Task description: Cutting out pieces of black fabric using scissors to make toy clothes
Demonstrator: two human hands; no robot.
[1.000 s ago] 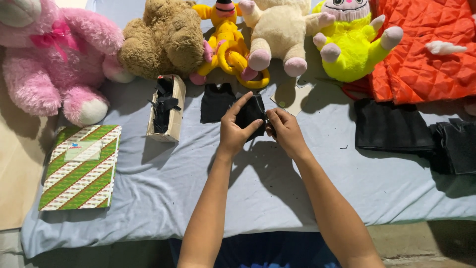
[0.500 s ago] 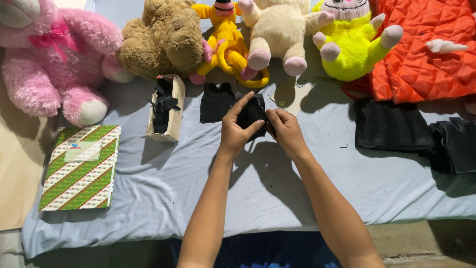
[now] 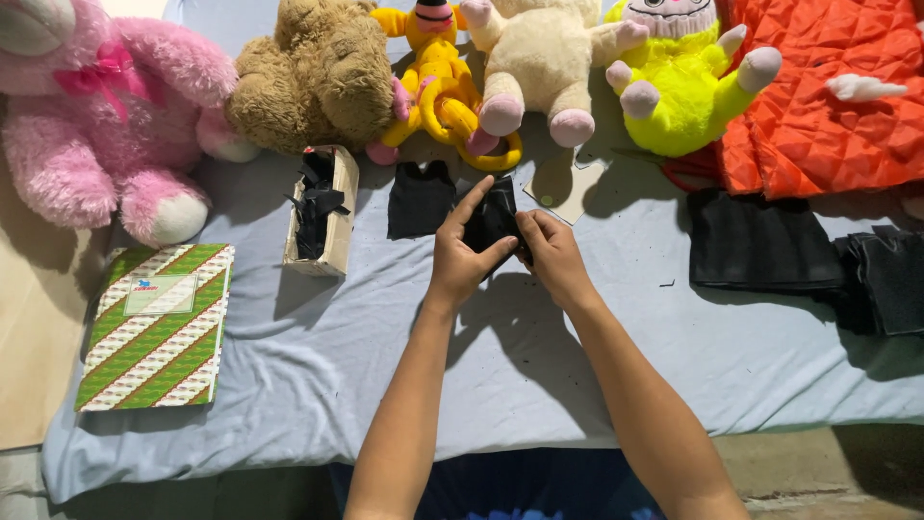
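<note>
My left hand (image 3: 462,258) and my right hand (image 3: 551,252) meet over a light blue sheet (image 3: 318,366), and both pinch a small piece of black cloth (image 3: 493,218) between them. The left index finger points up along the cloth's left side. A flat black cloth piece (image 3: 420,199) lies on the sheet just left of the held one. Further left stands a small open cardboard box (image 3: 339,207) with black cloth stuffed in it.
Plush toys line the far edge: pink (image 3: 96,106), brown (image 3: 318,77), yellow-orange (image 3: 438,87), cream (image 3: 544,67), bright yellow (image 3: 679,91). An orange quilted cloth (image 3: 828,96) and black folded cloths (image 3: 760,241) lie right. A green striped book (image 3: 159,323) rests left.
Both hands stay at the same spot on the black cloth; the fingers have shifted a little on it. Nothing else on the sheet has moved.
</note>
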